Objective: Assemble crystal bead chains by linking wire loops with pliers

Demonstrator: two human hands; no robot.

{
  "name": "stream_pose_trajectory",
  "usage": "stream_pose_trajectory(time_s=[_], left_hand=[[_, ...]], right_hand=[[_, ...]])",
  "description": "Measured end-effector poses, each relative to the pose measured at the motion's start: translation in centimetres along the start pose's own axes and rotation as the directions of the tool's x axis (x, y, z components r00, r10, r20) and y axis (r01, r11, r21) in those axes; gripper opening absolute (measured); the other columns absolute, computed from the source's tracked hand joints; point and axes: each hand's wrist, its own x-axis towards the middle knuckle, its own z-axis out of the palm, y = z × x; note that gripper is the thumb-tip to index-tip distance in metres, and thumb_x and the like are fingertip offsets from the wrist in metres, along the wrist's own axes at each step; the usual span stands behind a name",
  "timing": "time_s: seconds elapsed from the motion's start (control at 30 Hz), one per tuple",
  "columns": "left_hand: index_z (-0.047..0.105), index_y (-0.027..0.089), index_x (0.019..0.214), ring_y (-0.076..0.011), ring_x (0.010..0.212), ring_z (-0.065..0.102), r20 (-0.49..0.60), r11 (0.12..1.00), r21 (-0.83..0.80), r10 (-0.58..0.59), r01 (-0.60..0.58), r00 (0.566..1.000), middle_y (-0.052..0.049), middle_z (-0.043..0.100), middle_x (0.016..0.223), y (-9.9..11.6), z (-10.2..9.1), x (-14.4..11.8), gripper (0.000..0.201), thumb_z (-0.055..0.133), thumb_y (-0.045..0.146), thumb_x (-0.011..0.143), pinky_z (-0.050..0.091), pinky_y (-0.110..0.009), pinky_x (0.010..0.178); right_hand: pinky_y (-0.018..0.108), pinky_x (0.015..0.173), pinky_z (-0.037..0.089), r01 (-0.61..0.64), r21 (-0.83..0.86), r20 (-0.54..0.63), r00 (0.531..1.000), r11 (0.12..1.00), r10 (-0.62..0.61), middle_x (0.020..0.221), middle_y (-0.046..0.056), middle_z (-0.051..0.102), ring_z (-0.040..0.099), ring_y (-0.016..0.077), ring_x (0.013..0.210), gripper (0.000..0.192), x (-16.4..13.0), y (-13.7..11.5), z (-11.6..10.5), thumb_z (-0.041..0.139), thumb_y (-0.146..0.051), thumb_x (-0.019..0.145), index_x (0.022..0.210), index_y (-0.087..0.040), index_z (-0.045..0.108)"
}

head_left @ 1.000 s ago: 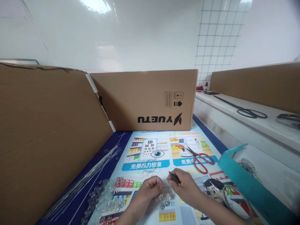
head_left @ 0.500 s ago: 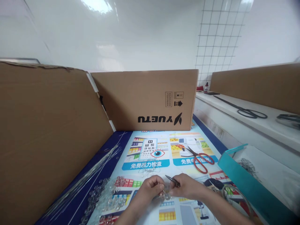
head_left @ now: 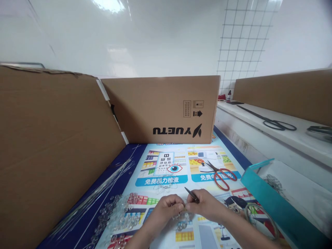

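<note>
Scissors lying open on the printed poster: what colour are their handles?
Red handles on the scissors, seen in the head view.

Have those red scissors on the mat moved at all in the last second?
No. The red scissors lie in the same place on the printed mat, blades toward the cardboard box; only the view shifted slightly.
</note>
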Motion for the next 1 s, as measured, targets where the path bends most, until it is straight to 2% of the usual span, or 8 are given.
stream_pose_trajectory(time_s=[0.13, 0.3, 0.33, 0.43, 0.47, 0.53, 0.7, 1.0], left_hand=[[0.064, 0.014, 0.069, -0.0099, 0.054, 0.043, -0.023, 1.000, 0.018, 0.024, -0.023, 0.999, 0.001, 0.054, 0.058, -0.2, -0.3, 0.1, 0.024, 0.071, 0.036, 0.071, 0.031, -0.022, 0.055], [0.062, 0.015, 0.072, -0.0100, 0.054, 0.043, -0.071, 0.997, 0.047, 0.064, -0.060, 0.995, 0.001, 0.054, 0.059, -0.5, -0.9, 0.5, 0.024, 0.065, 0.038, 0.076, 0.031, -0.022, 0.054], [0.061, 0.015, 0.072, -0.0101, 0.054, 0.043, -0.080, 0.996, 0.057, 0.071, -0.067, 0.994, 0.001, 0.054, 0.059, -0.6, -0.9, 0.5, 0.023, 0.064, 0.037, 0.077, 0.032, -0.022, 0.054], [0.061, 0.015, 0.073, -0.0105, 0.056, 0.045, -0.099, 0.992, 0.093, 0.097, -0.088, 0.990, 0.001, 0.054, 0.060, -0.8, -0.9, 0.6, 0.020, 0.062, 0.034, 0.079, 0.033, -0.022, 0.056], [0.061, 0.015, 0.073, -0.0106, 0.056, 0.045, -0.101, 0.990, 0.103, 0.104, -0.094, 0.989, 0.001, 0.054, 0.060, -0.9, -0.9, 0.5, 0.019, 0.062, 0.033, 0.079, 0.033, -0.022, 0.056], [0.061, 0.015, 0.073, -0.0106, 0.056, 0.045, -0.099, 0.988, 0.118, 0.114, -0.102, 0.989, 0.002, 0.054, 0.060, -1.0, -0.8, 0.5, 0.019, 0.061, 0.033, 0.079, 0.033, -0.023, 0.056], [0.061, 0.015, 0.073, -0.0106, 0.055, 0.043, -0.085, 0.982, 0.151, 0.126, -0.113, 0.988, 0.002, 0.052, 0.060, -0.8, -0.6, 0.4, 0.021, 0.060, 0.034, 0.079, 0.032, -0.023, 0.055], [0.061, 0.015, 0.068, -0.0116, 0.059, 0.042, -0.063, 0.969, 0.202, 0.156, -0.141, 0.986, 0.002, 0.050, 0.062, -0.1, -0.4, 0.5, 0.020, 0.061, 0.033, 0.078, 0.032, -0.023, 0.057]], right_hand=[[0.019, 0.049, 0.030, 0.023, -0.111, -0.024, 0.999, 0.994, -0.026, 0.057, -0.005, 0.043, 0.038, 0.0087, 0.054, 0.012, 0.1, 0.0, -0.3, 0.051, -0.026, 0.077, 0.069, -0.017, 0.051], [0.024, 0.052, 0.027, 0.060, -0.371, -0.082, 0.992, 0.927, -0.098, 0.061, 0.000, 0.053, 0.045, 0.0135, 0.058, 0.020, -1.2, -1.5, -1.4, 0.055, -0.032, 0.077, 0.063, -0.018, 0.052], [0.025, 0.052, 0.027, 0.069, -0.450, -0.063, 0.992, 0.890, -0.109, 0.062, 0.001, 0.056, 0.047, 0.0149, 0.058, 0.021, -1.6, -1.8, -1.5, 0.056, -0.034, 0.077, 0.063, -0.018, 0.054], [0.026, 0.053, 0.030, 0.075, -0.757, 0.033, 0.997, 0.650, -0.077, 0.072, 0.007, 0.065, 0.058, 0.0206, 0.063, 0.019, -2.5, -2.5, -1.1, 0.051, -0.033, 0.080, 0.073, -0.018, 0.061], [0.027, 0.053, 0.032, 0.066, -0.814, 0.040, 0.998, 0.577, -0.057, 0.075, 0.008, 0.066, 0.060, 0.0224, 0.065, 0.019, -2.6, -2.5, -0.9, 0.050, -0.031, 0.081, 0.077, -0.018, 0.062], [0.028, 0.055, 0.036, 0.040, -0.864, 0.029, 0.999, 0.502, -0.030, 0.077, 0.009, 0.067, 0.062, 0.0245, 0.068, 0.018, -2.6, -2.4, -0.4, 0.048, -0.028, 0.081, 0.080, -0.018, 0.062], [0.030, 0.058, 0.040, 0.014, -0.878, 0.004, 1.000, 0.478, -0.022, 0.079, 0.010, 0.067, 0.063, 0.0260, 0.071, 0.018, -2.0, -2.0, -0.1, 0.047, -0.025, 0.081, 0.081, -0.017, 0.063], [0.030, 0.057, 0.040, 0.024, -0.878, 0.019, 1.000, 0.478, -0.015, 0.077, 0.009, 0.068, 0.064, 0.0251, 0.070, 0.019, -2.1, -1.6, 0.2, 0.045, -0.023, 0.079, 0.080, -0.018, 0.063]])
